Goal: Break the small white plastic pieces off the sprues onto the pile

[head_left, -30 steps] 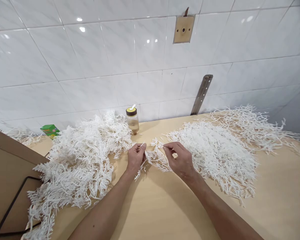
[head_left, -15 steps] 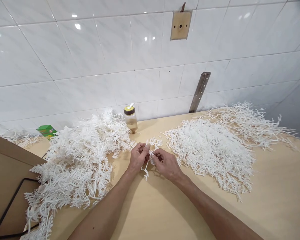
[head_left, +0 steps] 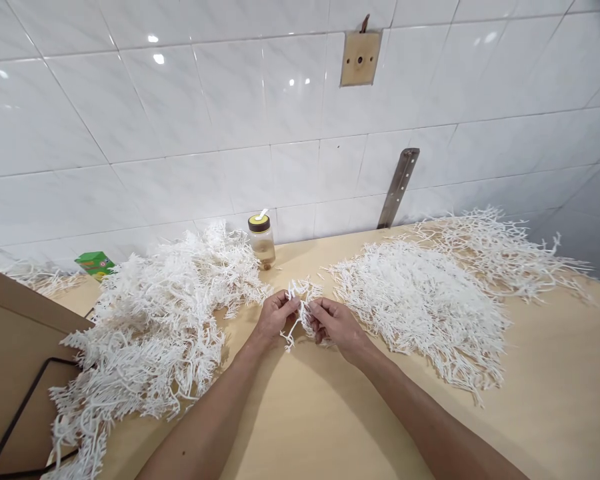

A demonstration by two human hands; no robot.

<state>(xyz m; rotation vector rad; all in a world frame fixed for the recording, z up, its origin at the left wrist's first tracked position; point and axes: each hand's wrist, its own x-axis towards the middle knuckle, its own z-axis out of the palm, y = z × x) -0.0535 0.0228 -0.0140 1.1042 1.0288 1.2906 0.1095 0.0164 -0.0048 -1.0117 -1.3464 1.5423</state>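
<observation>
My left hand point(head_left: 274, 318) and my right hand point(head_left: 334, 323) meet over the middle of the pale wooden table point(head_left: 330, 413). Both pinch one small white branched plastic piece point(head_left: 301, 303), which sticks up between the fingertips and hangs down a little below them. A thick heap of the same white branched pieces point(head_left: 155, 320) lies just left of my left hand. A flatter spread of white pieces point(head_left: 425, 300) lies to the right of my right hand.
A small jar with a yellow-and-black lid point(head_left: 261, 241) stands at the back near the white tiled wall point(head_left: 180, 120). A green box point(head_left: 96, 263) sits at the back left. Brown cardboard with a black loop point(head_left: 15, 373) lies at the left. A metal strip point(head_left: 399, 188) leans on the wall.
My right hand has pulled in from the right spread to meet my left hand. The white piece, stretched wide between them a second ago, is now bunched between the fingertips.
</observation>
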